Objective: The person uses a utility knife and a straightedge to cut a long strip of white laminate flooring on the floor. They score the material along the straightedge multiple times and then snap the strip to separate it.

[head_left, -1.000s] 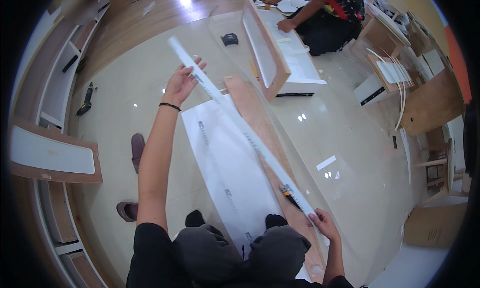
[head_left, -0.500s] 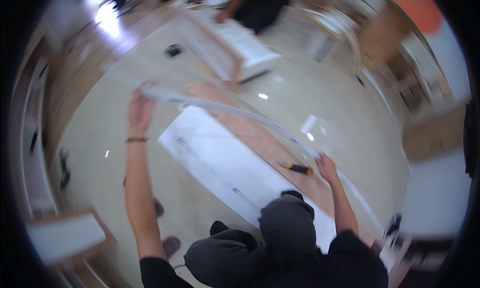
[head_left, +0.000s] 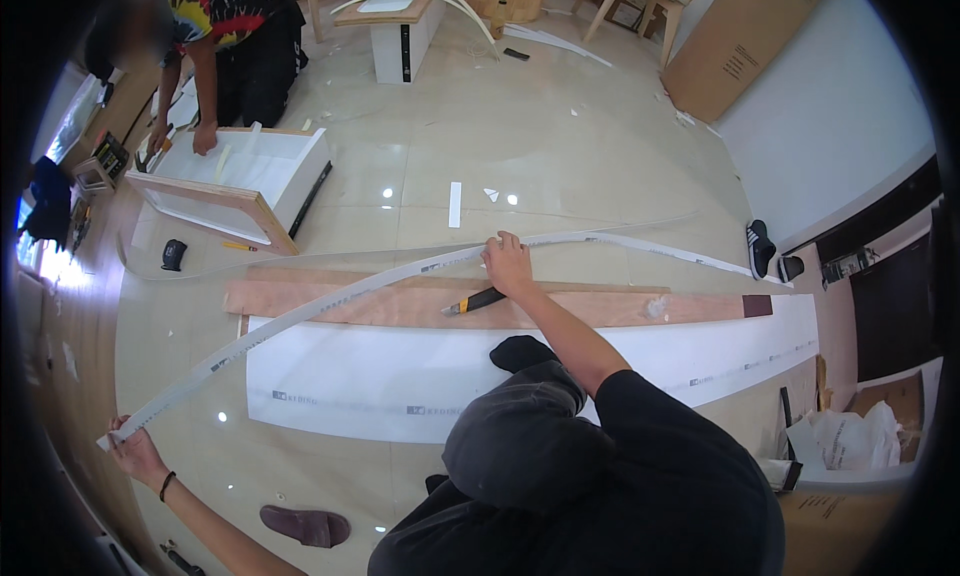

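Note:
A long, thin white edging strip with dark printing arches across the floor before me. Pinched at its near-left end, it is held by my left hand, which has a dark band at the wrist. My right hand is closed on the strip further along, and the rest runs off to the right. Below it, a utility knife with a black and yellow handle lies on reddish wooden boards. Beside these boards lies a long white panel, partly covered by my leg.
Another person kneels at the far left, hands at a white drawer-like box. A black tape measure and a brown slipper lie on the left, shoes on the right. A large carton leans at the back.
My view has swung round, so the panel and boards now lie crosswise. My left hand has come down toward the near left with the strip's end; both hands still hold the strip.

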Action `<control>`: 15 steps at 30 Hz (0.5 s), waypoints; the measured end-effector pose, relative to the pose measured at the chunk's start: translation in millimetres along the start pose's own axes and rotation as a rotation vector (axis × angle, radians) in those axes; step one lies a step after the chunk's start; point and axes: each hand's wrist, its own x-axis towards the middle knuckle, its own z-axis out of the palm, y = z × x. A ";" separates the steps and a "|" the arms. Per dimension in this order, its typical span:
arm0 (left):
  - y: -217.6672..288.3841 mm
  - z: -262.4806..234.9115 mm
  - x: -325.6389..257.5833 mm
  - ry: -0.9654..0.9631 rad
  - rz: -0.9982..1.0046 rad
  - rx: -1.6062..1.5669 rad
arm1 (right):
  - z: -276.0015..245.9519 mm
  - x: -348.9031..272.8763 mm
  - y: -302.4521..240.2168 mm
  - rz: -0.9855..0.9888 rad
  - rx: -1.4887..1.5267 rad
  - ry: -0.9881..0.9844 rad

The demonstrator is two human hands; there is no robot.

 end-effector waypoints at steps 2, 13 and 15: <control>7.4 -2.5 6.2 -0.240 -0.108 -0.038 | 5.5 1.2 -1.8 0.007 -0.051 0.014; 60.9 -48.1 -9.5 -0.037 -0.104 -0.101 | 2.2 4.7 -11.7 0.103 0.043 -0.012; 57.1 -49.9 -17.6 0.006 -0.101 -0.148 | 8.5 3.2 -11.2 0.104 0.015 0.053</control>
